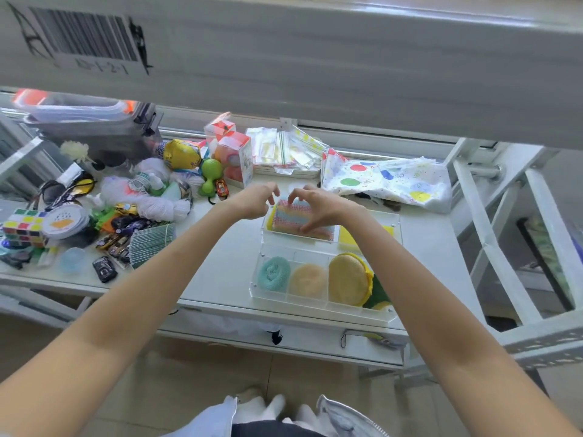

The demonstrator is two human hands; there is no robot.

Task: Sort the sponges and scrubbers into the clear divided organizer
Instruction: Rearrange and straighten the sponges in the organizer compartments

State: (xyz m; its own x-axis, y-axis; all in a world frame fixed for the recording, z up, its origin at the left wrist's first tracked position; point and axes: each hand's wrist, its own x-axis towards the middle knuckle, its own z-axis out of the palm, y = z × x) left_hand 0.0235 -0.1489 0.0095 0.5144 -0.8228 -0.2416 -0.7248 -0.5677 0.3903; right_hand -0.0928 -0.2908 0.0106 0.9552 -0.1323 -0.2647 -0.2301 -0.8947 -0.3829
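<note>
Now the right hand (318, 209) pinches the striped sponge (304, 220); left hand (254, 201) hovers, loosely curled.

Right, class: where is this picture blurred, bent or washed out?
Head view: the near shelf beam and its barcode label look soft, out of focus. Head view: wide angle swells the forearms toward the corners. Head view: light is bright and even, shadows faint.

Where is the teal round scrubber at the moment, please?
The teal scrubber sits, in the head view, in the near-left compartment of the clear organizer, left of the peach scrubber and nearer than the striped sponge.
</note>
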